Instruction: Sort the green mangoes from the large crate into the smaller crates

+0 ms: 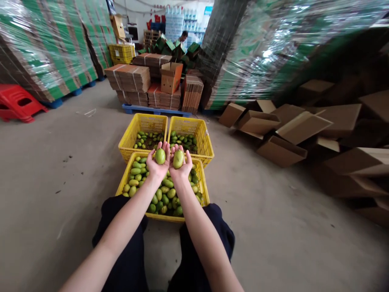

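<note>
On my upturned left hand (pixel 154 167) rests a smooth oval green mango (pixel 160 156), the fingers curved loosely about it. My right hand (pixel 181 169), also palm up, cradles a second green mango (pixel 178 159). The two hands are side by side above the front yellow crate (pixel 122 178), which is full of green mangoes (pixel 165 190). My forearms and hands hide part of that crate. Just beyond my fingertips are a back left yellow crate (pixel 126 140) and a back right yellow crate (pixel 207 142), each with fewer mangoes at the bottom.
Behind the crates, bundled flat cartons (pixel 132 79) and an open box (pixel 170 78) sit on a blue pallet (pixel 136 108). Loose cardboard boxes (pixel 282 150) lie at right. Film-wrapped stacks (pixel 45 48) and a red stool (pixel 21 101) are at left. A person (pixel 183 37) is far back.
</note>
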A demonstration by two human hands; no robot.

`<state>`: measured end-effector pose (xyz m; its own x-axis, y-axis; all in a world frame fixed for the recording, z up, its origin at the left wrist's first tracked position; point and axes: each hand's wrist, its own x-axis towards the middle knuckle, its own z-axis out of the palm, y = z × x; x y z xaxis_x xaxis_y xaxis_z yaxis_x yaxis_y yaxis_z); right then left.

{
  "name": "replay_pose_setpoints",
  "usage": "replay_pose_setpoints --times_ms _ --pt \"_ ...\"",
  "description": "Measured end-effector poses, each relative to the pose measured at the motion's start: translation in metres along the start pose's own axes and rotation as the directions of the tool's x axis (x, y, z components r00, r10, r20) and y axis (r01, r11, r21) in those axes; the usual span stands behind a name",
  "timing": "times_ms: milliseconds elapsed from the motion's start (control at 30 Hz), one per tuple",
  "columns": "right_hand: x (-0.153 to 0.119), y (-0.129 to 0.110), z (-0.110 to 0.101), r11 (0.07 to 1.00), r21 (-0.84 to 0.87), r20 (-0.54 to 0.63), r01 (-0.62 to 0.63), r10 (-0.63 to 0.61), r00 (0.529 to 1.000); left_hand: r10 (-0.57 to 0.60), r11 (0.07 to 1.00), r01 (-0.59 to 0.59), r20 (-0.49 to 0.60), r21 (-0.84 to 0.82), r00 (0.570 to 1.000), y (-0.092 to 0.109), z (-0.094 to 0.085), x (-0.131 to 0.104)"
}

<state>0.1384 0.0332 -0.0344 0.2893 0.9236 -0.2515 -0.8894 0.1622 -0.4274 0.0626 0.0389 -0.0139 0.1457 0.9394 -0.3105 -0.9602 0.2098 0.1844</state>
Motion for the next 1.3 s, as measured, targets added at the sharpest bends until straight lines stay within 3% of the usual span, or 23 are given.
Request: replay_pose_setpoints --times_ms 300,500,733,900,967,1033,1100,1167,1267,1300 --pt "-0.005 -0.006 0.003 0.992 0.101 -0.036 -0.077 0.081 0.996 -0.032 0.999 0.035 -0.083 0.033 0.996 -0.002 0.007 -0.004" --pt "-0.004 -0.004 0.006 0.998 0.018 -0.021 -0.056 0.056 0.998 -0.02 1.0 0.021 -0.079 0.023 0.997 0.003 0.004 0.0" --pt "-0.009 -0.002 0.008 0.996 0.038 -0.035 -0.085 0.086 0.996 -0.022 1.0 0.023 -0.095 0.013 0.995 0.004 0.002 0.0" --pt "-0.018 -0.016 0.003 0.986 0.039 -0.042 -0.164 0.166 0.985 -0.04 0.997 0.047 -0.122 0.055 0.992 0.013 -0.006 -0.004" --pt "-0.023 -0.027 -0.003 0.984 0.021 -0.067 -0.175 0.176 0.982 -0.016 0.988 0.039 -0.148 0.15 0.989 0.021 -0.013 -0.002" --pt "-0.028 -0.04 -0.01 0.985 0.018 -0.097 -0.172 0.173 0.98 -0.024 0.924 0.101 -0.208 0.369 0.978 0.028 -0.024 0.0" --pt "-0.034 -0.052 -0.018 0.984 0.005 -0.121 -0.178 0.177 0.977 -0.082 0.786 0.243 -0.294 0.568 0.952 0.031 -0.038 -0.001" --pt "-0.042 -0.06 -0.026 0.981 -0.039 -0.137 -0.188 0.181 0.974 -0.186 0.651 0.395 -0.368 0.648 0.911 0.029 -0.055 -0.011" --pt "-0.057 -0.066 -0.038 0.969 -0.092 -0.159 -0.231 0.215 0.964 -0.369 0.365 0.606 -0.488 0.707 0.791 0.02 -0.09 -0.044" --pt "-0.062 -0.068 -0.041 0.961 -0.099 -0.171 -0.257 0.239 0.956 -0.432 0.212 0.663 -0.54 0.718 0.722 0.017 -0.103 -0.059"
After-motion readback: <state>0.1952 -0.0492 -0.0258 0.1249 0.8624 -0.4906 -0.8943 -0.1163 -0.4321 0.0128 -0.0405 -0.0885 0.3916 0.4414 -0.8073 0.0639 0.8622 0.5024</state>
